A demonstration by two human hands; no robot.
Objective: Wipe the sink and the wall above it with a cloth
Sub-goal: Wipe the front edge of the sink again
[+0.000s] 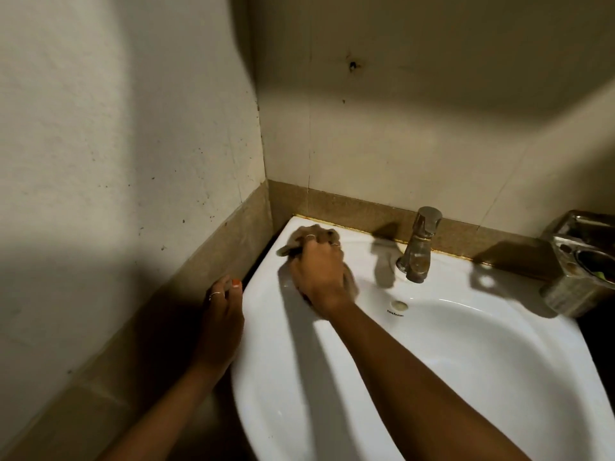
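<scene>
A white ceramic sink [466,354] fills the lower right of the head view, set in a corner. My right hand [317,271] presses a crumpled brown cloth [301,234] onto the sink's back left corner, and most of the cloth is hidden under the hand. My left hand [221,319] rests on the sink's left rim, next to the side wall, holding nothing, fingers curled over the edge. The pale wall above the sink [416,128] carries a dark hole and small specks.
A dull metal tap [420,247] stands at the back middle of the sink. A tarnished metal holder [579,264] sits on the back right rim. A brown stone skirting [349,206] runs along both walls. The speckled left wall [116,144] stands close.
</scene>
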